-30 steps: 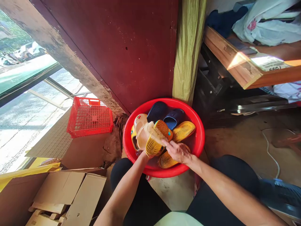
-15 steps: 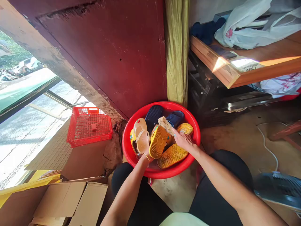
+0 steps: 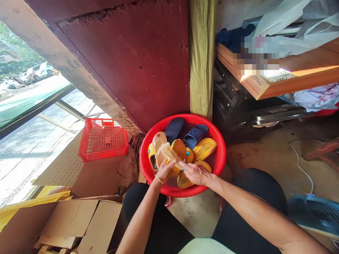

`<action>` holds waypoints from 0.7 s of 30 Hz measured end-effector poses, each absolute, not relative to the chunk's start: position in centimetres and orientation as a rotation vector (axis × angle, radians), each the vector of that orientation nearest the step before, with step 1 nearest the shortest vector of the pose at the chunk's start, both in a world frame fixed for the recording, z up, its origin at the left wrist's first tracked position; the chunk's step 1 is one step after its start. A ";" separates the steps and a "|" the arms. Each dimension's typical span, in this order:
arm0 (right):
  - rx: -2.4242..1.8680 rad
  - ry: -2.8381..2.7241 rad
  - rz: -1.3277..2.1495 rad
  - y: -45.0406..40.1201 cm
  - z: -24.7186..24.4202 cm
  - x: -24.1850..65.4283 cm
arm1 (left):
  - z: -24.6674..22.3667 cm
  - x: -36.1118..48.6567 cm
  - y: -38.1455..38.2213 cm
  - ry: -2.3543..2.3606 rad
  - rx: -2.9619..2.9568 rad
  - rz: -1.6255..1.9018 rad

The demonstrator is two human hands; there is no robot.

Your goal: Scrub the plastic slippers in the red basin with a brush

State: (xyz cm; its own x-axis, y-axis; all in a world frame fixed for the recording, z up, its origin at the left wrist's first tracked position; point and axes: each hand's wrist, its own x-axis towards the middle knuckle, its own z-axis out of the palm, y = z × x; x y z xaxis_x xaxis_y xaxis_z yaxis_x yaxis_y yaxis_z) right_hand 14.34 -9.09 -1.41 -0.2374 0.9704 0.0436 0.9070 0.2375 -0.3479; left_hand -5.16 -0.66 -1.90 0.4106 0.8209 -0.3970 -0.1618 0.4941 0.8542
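Observation:
A red plastic basin [image 3: 222,152] stands between my knees, full of slippers. My left hand [image 3: 164,171] is closed on a small yellow slipper [image 3: 179,148], its sole turned up. A bristled scrub brush [image 3: 166,151] lies across that sole, its handle end in my closed right hand [image 3: 197,174]. Around them in the basin are beige slippers [image 3: 159,139], partly behind the brush, and dark blue slippers [image 3: 196,135]. More yellow slippers [image 3: 205,148] rest at the right, soles up; one is partly under my right hand.
To the left are a red plastic crate [image 3: 103,139], a brown cloth [image 3: 127,167] and open cardboard boxes [image 3: 70,217]. A dark red door [image 3: 127,63] rises behind the basin. At the right stand a wooden table [image 3: 293,83] with bags and a fan [image 3: 314,213] on the floor.
The brush in my right hand has moved left and down, from beside the yellow slipper to across its sole. My left hand still holds the slipper, with its thumb now near the brush.

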 end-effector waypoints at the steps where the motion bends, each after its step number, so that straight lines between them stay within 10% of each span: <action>1: -1.768 -2.303 0.358 -9.0 -1.3 14.2 | -1.9 -5.1 -0.7 0.957 0.860 0.714; 21: -2.154 -1.914 0.446 -6.4 -0.8 19.0 | -1.2 -5.1 0.5 1.068 1.380 1.036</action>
